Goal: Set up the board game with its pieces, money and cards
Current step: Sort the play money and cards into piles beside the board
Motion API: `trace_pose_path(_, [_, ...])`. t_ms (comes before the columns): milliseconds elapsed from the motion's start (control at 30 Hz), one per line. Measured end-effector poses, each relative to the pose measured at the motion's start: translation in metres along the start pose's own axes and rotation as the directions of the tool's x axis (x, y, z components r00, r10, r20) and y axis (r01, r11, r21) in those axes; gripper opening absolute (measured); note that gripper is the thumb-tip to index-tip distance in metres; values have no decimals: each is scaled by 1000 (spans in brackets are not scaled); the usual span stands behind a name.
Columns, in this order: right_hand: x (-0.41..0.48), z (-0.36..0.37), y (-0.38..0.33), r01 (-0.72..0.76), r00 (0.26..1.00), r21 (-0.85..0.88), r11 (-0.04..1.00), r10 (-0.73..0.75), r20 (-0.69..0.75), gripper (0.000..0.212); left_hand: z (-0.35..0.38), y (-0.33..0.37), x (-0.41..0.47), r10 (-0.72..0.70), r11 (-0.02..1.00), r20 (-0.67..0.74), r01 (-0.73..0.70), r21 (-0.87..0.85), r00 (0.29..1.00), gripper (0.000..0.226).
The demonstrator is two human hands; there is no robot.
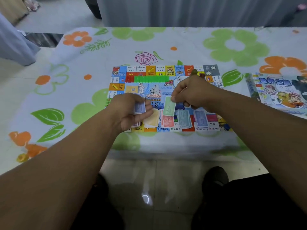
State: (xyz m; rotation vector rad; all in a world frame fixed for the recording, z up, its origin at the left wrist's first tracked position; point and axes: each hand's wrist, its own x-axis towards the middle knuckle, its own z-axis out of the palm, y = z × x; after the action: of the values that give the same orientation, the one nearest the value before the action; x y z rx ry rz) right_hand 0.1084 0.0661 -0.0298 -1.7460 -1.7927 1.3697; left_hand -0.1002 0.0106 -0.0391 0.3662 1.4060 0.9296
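Flowered tablecloth carries board and box; left hand grips blue notes, right hand pinches green note above money piles.

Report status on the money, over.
Left hand grips bill stack. Right hand pinches green bill over sorted piles on board. Nothing blocking.

You are in a home, by the look of it: a soft cloth printed with big green and orange flowers covers the surface before you, pale glossy tiles make the floor under your knees, and long grey curtains hang at the far side. A colourful family board game and its cartoon-covered box lie on the cloth, things of a household.
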Motion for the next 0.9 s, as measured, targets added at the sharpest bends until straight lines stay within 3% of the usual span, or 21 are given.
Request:
trace_pose_path(267, [7, 32, -25, 37, 998, -10, 999, -37, 50, 7, -31, 6, -8, 35, 997, -51, -38, -62, 998, 32])
trace_pose_path(467, [18, 64, -46, 65, 996, 21, 998, -67, 65, 15, -55, 16, -16, 57, 991, -120, -71, -116, 991, 32])
trace_pose_path(633, [24, 94, -63, 64, 991, 11, 998, -65, 113, 10, -74, 22, -21, 68, 986, -178, -93, -135, 982, 26])
trace_pose_path(900, [29, 132, -81, 96, 987, -53, 994, -89, 132, 14, -93, 23, -21, 44, 996, -206, -58, -61, 978, 34])
